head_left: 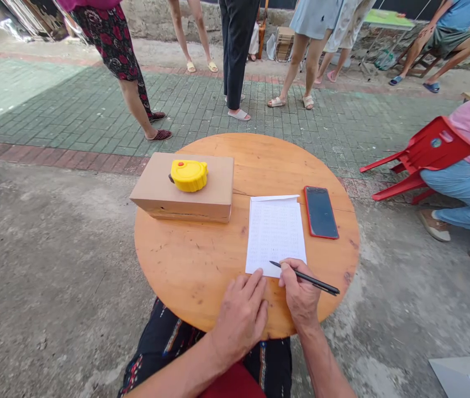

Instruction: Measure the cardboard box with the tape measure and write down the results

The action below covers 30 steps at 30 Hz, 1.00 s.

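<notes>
My right hand [303, 296] grips a black pen [320, 283], its tip over the lower part of a white sheet of paper [276, 232]. Rows of small marks cover the sheet, too fine to read, and its top edge is folded. Flat on the wood, my left hand [243, 307] has its fingers stretched out, the fingertips at the sheet's lower left corner. To the right of the paper lies a phone [321, 213] with a red case and a dark screen. A yellow tape measure [189, 176] rests on top of a brown cardboard box [218, 188] at the left.
These things are on a round wooden table [193, 271] in front of my knees. Several people stand on the green paving [193, 99] beyond it. At the right, a person in pink sits on a red plastic chair [437, 152]. A grey-white panel [466, 376] lies at the lower right.
</notes>
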### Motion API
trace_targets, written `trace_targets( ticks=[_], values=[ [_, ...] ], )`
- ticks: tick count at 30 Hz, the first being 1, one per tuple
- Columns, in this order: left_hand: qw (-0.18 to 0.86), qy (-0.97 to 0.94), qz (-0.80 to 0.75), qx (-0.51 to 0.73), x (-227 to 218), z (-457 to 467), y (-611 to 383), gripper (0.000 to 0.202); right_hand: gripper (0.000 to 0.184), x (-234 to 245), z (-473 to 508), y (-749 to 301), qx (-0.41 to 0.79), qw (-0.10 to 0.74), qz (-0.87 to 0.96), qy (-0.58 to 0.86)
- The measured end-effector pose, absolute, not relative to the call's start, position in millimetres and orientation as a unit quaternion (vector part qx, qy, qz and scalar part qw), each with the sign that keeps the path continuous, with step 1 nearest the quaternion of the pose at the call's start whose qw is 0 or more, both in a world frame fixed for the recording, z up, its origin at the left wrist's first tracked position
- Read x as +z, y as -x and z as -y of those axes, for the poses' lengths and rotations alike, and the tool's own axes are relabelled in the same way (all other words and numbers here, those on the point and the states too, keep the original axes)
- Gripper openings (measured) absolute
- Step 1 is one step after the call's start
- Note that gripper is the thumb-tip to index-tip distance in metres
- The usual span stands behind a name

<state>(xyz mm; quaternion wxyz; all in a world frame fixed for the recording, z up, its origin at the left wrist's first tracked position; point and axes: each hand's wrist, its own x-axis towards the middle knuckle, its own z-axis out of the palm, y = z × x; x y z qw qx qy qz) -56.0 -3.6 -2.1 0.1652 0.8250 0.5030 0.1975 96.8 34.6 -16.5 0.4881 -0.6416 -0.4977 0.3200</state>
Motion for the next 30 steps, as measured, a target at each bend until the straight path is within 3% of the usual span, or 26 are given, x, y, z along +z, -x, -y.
trace_targets(
  ticks=[4,17,22,30],
  values=[
    [0.166,-0.824,-0.503,0.203,-4,4,57,0.043,0.018,-18,-36,-98,0.315,0.522,0.457,0.647],
    [0.159,-0.826,-0.5,0.206,-2,3,55,0.042,0.019,-16,-37,-96,0.278,0.482,0.522,0.646],
    [0.171,-0.82,-0.506,0.206,-1,3,55,0.04,0.015,-12,-36,-94,0.211,0.478,0.571,0.633],
    [0.172,-0.816,-0.51,0.21,-2,4,56,0.039,0.043,11,-72,-117,-0.011,0.268,0.767,0.583]
  ],
)
